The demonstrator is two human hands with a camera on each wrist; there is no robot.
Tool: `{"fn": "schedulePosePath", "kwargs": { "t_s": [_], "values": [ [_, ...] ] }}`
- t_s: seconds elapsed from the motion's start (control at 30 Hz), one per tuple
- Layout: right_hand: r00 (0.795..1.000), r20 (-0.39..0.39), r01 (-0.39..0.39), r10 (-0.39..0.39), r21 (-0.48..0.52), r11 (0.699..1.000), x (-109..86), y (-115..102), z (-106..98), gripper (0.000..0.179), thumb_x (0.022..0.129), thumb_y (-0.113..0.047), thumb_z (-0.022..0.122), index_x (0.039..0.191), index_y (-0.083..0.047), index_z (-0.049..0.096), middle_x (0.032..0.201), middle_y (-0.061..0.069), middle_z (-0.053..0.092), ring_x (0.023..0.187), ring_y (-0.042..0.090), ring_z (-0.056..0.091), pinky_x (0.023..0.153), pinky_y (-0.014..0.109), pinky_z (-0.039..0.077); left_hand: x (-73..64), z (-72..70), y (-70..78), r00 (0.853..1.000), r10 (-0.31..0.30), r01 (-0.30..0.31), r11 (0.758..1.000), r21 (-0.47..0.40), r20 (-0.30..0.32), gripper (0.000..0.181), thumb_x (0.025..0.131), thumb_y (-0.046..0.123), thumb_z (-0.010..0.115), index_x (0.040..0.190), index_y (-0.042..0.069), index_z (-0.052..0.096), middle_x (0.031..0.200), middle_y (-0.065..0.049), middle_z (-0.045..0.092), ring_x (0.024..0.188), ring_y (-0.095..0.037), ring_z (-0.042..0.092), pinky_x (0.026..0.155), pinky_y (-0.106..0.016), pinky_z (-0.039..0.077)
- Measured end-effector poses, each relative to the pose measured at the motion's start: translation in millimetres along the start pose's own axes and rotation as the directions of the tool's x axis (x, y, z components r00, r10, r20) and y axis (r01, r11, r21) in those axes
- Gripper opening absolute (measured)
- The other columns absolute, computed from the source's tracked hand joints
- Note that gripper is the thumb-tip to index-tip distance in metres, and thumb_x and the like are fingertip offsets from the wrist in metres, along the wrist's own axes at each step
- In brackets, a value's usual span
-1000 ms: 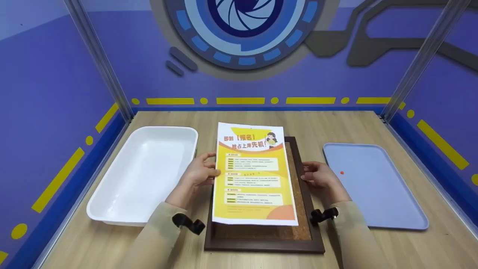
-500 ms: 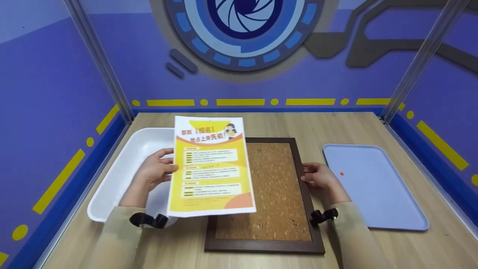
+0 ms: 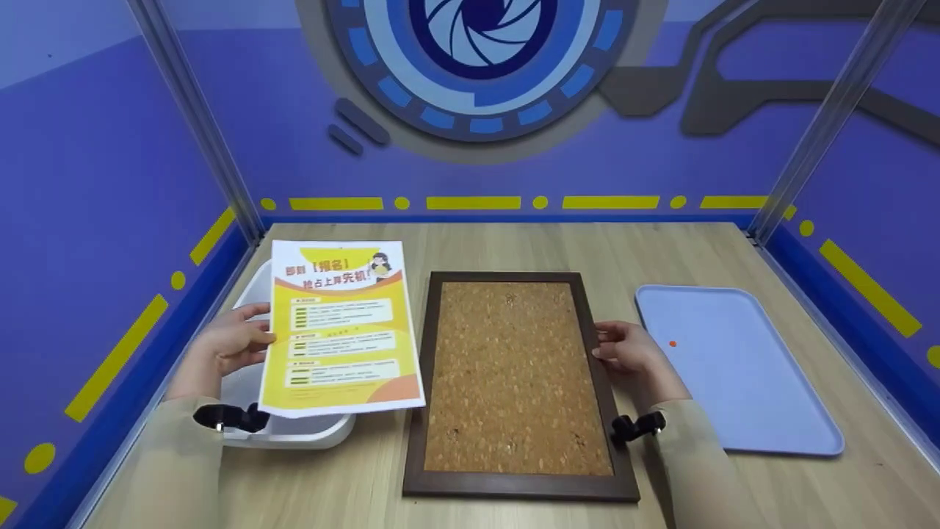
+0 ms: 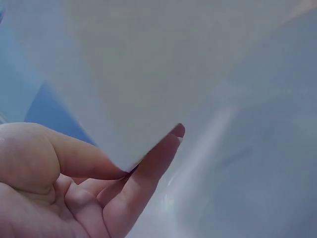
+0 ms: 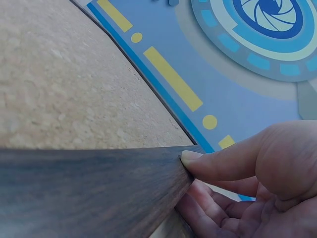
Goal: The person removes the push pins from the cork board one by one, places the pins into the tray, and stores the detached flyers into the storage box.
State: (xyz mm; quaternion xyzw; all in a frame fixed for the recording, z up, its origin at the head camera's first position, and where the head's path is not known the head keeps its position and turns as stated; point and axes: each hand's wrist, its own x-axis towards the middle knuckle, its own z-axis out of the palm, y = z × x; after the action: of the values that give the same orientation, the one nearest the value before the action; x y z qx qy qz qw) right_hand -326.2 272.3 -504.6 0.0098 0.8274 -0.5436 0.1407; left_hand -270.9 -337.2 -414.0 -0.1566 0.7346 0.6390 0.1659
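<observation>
A yellow and white printed poster is pinched at its left edge by my left hand. In the left wrist view, thumb and fingers meet at the edge of the paper. The poster is held above the white tub and covers much of it. A cork board in a dark brown frame lies on the table to its right. My right hand grips the right side of that frame, with the thumb on its upper edge and the fingers at its outer side.
A light blue tray lies on the table right of my right hand, with a small orange spot near its left side. Blue and purple panels enclose the wooden table at the back and sides.
My left hand has carried the poster leftward, from over the cork board to over the white tub, uncovering the cork. My right hand has stayed at the frame's right side.
</observation>
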Motion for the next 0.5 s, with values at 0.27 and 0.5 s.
{"fn": "schedulePosePath", "kwargs": {
  "t_s": [0.27, 0.5],
  "values": [
    [1.0, -0.004, -0.003, 0.003, 0.007, 1.0, -1.3, -1, 0, 0.06, 0.093, 0.004, 0.065, 0.148, 0.011, 0.044, 0.137, 0.028, 0.058, 0.102, 0.011, 0.062, 0.077, 0.022, 0.057, 9.1, -30.8, -14.5, 0.996, -0.057, 0.07, 0.977, 0.202, -0.07, 0.074, 0.102, -0.001, 0.052, 0.165, 0.007, 0.014, 0.149, -0.024, 0.051, 0.092, -0.012, 0.071, 0.085, -0.028, 0.063],
    [1.0, -0.007, -0.011, 0.011, 0.004, 1.0, -1.4, 0, 0, 0.06, 0.093, 0.003, 0.065, 0.149, 0.009, 0.044, 0.14, 0.028, 0.056, 0.101, 0.01, 0.062, 0.078, 0.023, 0.058, 21.4, -33.1, -22.1, 0.987, -0.043, 0.09, 0.948, 0.306, -0.157, 0.071, 0.1, -0.005, 0.048, 0.164, 0.004, 0.019, 0.154, -0.03, 0.044, 0.097, -0.017, 0.07, 0.088, -0.03, 0.062]
  ]
}}
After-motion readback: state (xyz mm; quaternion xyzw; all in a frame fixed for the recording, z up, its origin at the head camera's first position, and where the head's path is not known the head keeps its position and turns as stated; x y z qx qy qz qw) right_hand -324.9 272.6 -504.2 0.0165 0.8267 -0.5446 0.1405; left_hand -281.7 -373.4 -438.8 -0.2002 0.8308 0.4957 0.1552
